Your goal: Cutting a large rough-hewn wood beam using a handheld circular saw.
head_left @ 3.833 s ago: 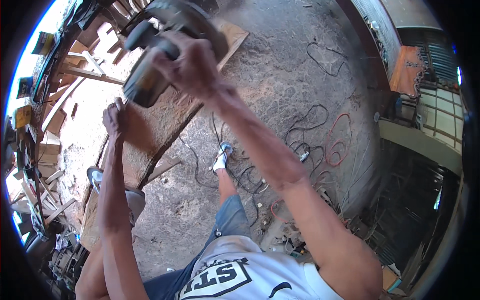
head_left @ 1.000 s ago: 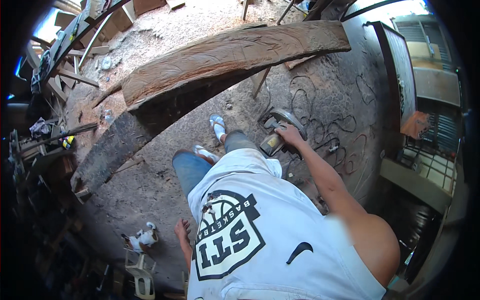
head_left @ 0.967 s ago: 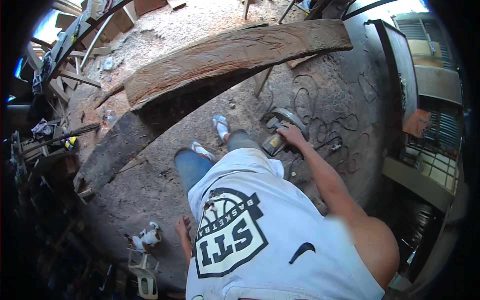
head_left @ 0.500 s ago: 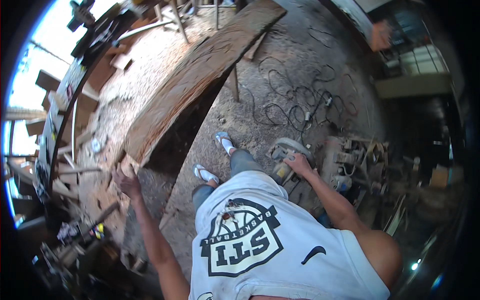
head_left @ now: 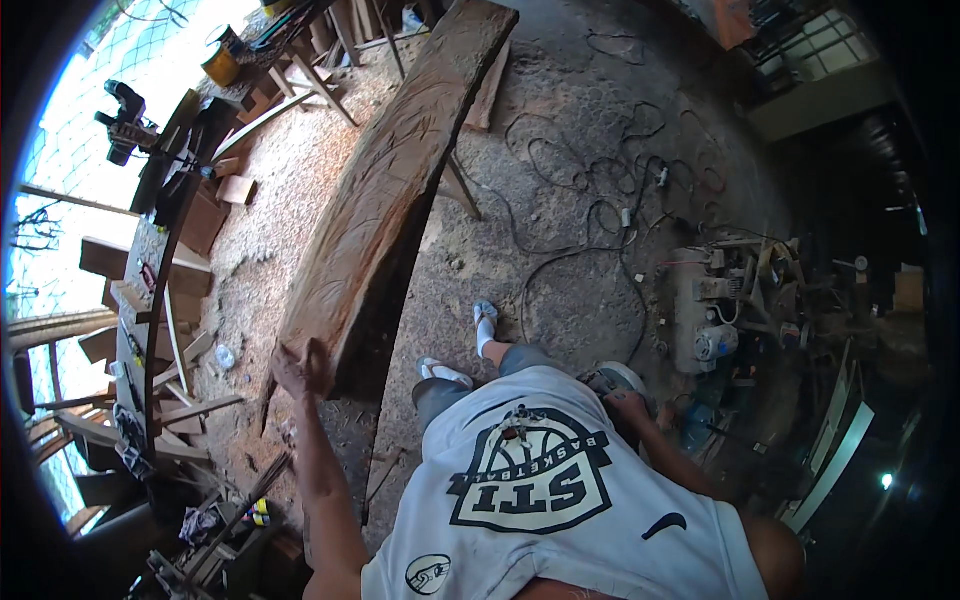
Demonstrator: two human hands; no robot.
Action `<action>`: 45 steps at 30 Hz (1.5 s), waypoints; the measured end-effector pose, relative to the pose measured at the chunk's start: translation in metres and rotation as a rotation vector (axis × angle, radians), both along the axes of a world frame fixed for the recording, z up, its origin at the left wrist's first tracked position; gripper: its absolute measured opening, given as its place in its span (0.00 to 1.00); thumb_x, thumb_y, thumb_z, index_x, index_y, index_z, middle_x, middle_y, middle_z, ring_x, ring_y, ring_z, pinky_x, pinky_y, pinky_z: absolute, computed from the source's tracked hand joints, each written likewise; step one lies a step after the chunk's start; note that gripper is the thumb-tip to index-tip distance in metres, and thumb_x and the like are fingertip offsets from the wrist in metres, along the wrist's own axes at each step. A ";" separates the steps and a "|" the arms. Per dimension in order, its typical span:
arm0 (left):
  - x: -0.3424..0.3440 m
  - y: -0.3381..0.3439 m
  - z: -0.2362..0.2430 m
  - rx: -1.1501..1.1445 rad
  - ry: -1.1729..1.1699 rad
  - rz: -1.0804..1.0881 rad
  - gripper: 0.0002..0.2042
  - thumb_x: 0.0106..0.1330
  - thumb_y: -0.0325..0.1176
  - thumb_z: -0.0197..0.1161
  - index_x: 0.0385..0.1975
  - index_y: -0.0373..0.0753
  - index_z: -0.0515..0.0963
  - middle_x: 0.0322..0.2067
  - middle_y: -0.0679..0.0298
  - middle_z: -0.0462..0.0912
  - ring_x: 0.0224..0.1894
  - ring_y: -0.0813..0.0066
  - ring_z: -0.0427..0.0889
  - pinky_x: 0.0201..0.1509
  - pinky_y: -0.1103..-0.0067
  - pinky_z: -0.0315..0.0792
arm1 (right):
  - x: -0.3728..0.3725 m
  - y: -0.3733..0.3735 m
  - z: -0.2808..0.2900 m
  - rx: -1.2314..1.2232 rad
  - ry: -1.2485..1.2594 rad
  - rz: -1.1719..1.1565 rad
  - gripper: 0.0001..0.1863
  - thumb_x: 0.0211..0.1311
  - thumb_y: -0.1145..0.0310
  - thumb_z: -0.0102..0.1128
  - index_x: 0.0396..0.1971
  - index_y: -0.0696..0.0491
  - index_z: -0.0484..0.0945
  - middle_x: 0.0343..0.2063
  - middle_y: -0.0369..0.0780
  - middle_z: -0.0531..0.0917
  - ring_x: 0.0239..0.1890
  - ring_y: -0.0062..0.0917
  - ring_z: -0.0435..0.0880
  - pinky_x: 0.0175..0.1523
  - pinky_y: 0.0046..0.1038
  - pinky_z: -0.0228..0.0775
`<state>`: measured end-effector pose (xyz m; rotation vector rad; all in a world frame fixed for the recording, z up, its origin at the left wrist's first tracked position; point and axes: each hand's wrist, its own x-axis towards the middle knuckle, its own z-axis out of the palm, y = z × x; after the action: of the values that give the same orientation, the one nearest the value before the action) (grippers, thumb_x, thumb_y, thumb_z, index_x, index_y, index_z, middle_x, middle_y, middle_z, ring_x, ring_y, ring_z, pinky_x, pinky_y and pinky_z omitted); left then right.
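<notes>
A long, thick wooden slab [head_left: 390,170] with a rough, carved-looking top runs from near my left side to the far middle, propped on wooden legs. My left hand [head_left: 300,372] grips the slab's near end, thumb and fingers at its edge. At my right hip, my right hand [head_left: 628,408] is closed round an angle grinder [head_left: 618,377] with a round disc. My shirt and arm hide part of the tool's body. A dark cord leads away from the grinder across the floor.
Coils of black cable [head_left: 590,180] lie on the floor beyond the grinder. A dusty machine with a motor [head_left: 714,343] stands at right. Along the left runs a bench [head_left: 140,300] with wood offcuts. Pale wood shavings [head_left: 270,230] cover the floor beside the slab.
The grinder has come back with my right hand, closer to my hip and partly behind my shirt. My left hand stays at the slab's near end. The whole view has shifted.
</notes>
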<state>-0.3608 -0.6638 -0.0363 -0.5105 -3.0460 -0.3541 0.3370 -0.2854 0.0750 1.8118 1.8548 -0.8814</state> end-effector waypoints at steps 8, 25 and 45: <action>0.157 0.062 0.021 0.126 -0.088 0.163 0.47 0.54 0.65 0.76 0.65 0.34 0.73 0.55 0.45 0.79 0.59 0.45 0.77 0.65 0.57 0.69 | 0.040 0.022 -0.063 -0.142 0.307 0.060 0.22 0.63 0.50 0.60 0.38 0.56 0.87 0.36 0.51 0.88 0.40 0.44 0.88 0.46 0.43 0.76; 0.208 0.095 0.021 0.139 -0.590 0.274 0.47 0.50 0.70 0.76 0.53 0.28 0.78 0.48 0.41 0.85 0.53 0.46 0.84 0.57 0.61 0.76 | 0.032 0.083 -0.042 0.022 0.219 -0.088 0.30 0.61 0.47 0.65 0.53 0.57 0.85 0.28 0.44 0.89 0.32 0.31 0.89 0.41 0.35 0.79; 0.412 0.182 0.005 0.361 -0.826 0.236 0.46 0.54 0.74 0.69 0.53 0.30 0.81 0.47 0.41 0.87 0.54 0.41 0.85 0.58 0.59 0.76 | 0.236 0.012 -0.042 -0.085 0.160 0.084 0.19 0.63 0.52 0.66 0.35 0.56 0.87 0.23 0.41 0.86 0.25 0.28 0.86 0.36 0.33 0.77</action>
<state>0.0511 -0.4820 -0.0311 0.0518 -3.5710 -1.3620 0.5731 -0.2736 0.0332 1.6422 1.9431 -1.0849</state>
